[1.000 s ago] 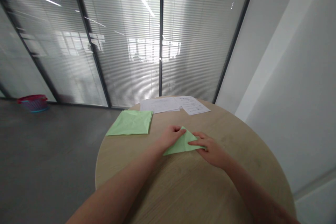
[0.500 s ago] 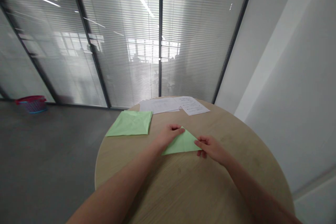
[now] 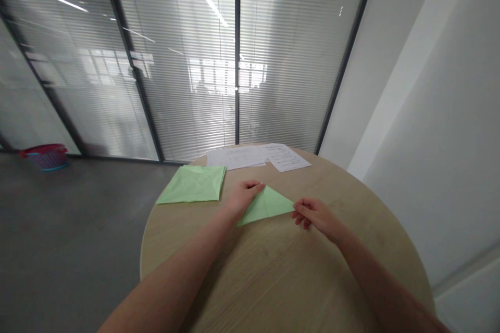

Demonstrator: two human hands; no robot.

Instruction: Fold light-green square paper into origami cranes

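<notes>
A light green sheet of paper, folded into a triangle with a crease down its middle, is between my two hands above the round wooden table. My left hand pinches its upper left edge near the top point, thumb on the near side. At the sheet's right corner, my right hand grips the tip between thumb and index finger, its other fingers curled below. To the left lies a stack of green paper, apart from both hands.
Printed white sheets lie overlapping at the table's far edge. Beyond stands a glass partition with blinds, and a white wall rises on the right. A red and blue basket sits on the grey floor at far left.
The folded sheet has turned slightly, its right corner rising. My left hand has shifted a little up and left; my right hand now holds nearer the corner's tip.
</notes>
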